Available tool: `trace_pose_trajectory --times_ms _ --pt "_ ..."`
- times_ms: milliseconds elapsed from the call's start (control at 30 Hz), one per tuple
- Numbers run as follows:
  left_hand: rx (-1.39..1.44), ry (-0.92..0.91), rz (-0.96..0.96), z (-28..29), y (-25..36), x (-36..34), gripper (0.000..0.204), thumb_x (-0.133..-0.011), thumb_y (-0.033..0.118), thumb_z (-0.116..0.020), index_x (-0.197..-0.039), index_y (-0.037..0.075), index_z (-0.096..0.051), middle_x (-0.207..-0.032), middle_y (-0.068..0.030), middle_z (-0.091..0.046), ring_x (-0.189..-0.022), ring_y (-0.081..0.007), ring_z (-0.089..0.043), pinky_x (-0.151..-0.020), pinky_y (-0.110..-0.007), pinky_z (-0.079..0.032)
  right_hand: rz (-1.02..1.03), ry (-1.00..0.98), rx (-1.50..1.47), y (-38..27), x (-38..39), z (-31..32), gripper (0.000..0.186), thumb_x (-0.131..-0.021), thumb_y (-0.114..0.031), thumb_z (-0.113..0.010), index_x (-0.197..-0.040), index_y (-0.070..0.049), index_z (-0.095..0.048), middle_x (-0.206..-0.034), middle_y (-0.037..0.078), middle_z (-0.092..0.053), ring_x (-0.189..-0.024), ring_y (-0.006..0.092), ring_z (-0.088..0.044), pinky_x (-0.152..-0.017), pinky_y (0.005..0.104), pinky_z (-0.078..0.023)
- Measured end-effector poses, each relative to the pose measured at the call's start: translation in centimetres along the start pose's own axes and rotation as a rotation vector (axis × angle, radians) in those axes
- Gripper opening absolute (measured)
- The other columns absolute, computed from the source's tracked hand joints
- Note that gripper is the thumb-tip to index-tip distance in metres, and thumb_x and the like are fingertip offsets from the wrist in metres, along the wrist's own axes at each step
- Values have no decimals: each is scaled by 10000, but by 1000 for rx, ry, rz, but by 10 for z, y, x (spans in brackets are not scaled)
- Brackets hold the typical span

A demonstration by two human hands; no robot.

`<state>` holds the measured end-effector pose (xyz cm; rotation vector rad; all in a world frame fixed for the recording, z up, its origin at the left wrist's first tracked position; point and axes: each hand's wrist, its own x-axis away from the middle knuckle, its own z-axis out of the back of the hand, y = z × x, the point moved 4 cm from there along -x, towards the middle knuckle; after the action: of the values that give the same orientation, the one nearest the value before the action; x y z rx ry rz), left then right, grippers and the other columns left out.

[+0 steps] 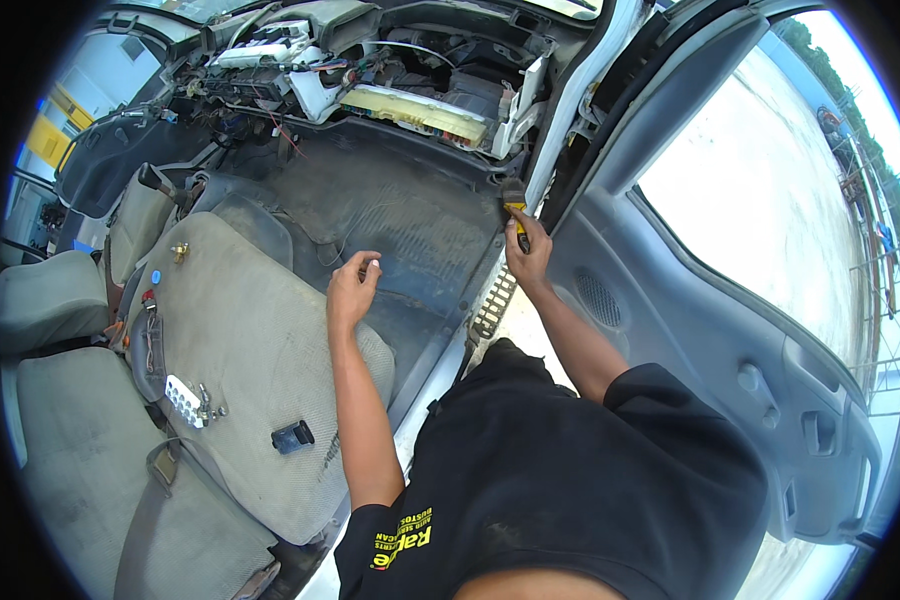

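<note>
Near the door sill, my right hand (532, 250) is closed around the yellow-and-black handle of a short, wide brush (513, 200). Its dark head points away from me, beside the door pillar. My left hand (353, 285) hovers above the front edge of the seat (260, 310), its fingers curled together. Something small and dark seems to sit between those fingertips, too small to name. Beyond both hands lies the dark, dusty floor mat (390, 220) of a vehicle.
The dashboard is stripped, with wiring and a yellowish box (420, 112) exposed. On the seat lie a small black box-shaped part (292, 437), a white socket holder (184, 401) and a brass fitting (180, 252). An open door (710, 330) stands at right.
</note>
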<state>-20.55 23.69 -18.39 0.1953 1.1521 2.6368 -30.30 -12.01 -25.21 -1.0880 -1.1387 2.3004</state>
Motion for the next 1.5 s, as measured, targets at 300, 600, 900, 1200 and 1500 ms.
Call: trace_pose_trajectory --times_ms 300,600,900,1200,1500 --pt "-107 -29 -53 -2 5 8 303 -1107 297 -671 -1304 115 -812 -1061 -132 -865 -997 -331 -833 -915 -462 -619 -84 70 9 5 4 3 411 -1056 -349 -727 -1339 -68 -829 -1051 270 -820 -1048 442 -811 -942 481 -609" --pt "-180 -27 -17 -1 12 13 309 -1104 308 -670 -1309 125 -812 -1117 -170 -857 -1034 -371 -825 -928 -500 -619 -188 -94 81 4 1 -9 426 -1080 -377 -701 -1438 -162 -788 -1179 263 -810 -1107 460 -783 -976 500 -608" --pt "-221 -41 -55 -3 9 9 301 -1103 307 -670 -1300 129 -813 -1168 -164 -858 -1081 -396 -817 -951 -510 -621 -284 -299 247 -10 -20 -8 377 -1045 -383 -708 -1310 -159 -858 -1086 243 -832 -1048 443 -807 -953 483 -626" --pt "-236 -48 -59 1 16 10 304 -1111 302 -659 -1296 112 -809 -1164 -175 -855 -1093 -405 -813 -962 -517 -619 -403 -302 240 -4 -14 -18 372 -1066 -356 -735 -1349 -139 -839 -1133 252 -835 -1103 409 -820 -964 462 -624" --pt "-239 -61 -12 0 12 8 325 -1115 322 -655 -1313 114 -807 -1172 -159 -858 -1111 -389 -812 -968 -502 -615 -266 -195 151 -20 -32 -13 352 -1075 -354 -721 -1326 -146 -851 -1099 236 -842 -1039 400 -831 -962 455 -622"
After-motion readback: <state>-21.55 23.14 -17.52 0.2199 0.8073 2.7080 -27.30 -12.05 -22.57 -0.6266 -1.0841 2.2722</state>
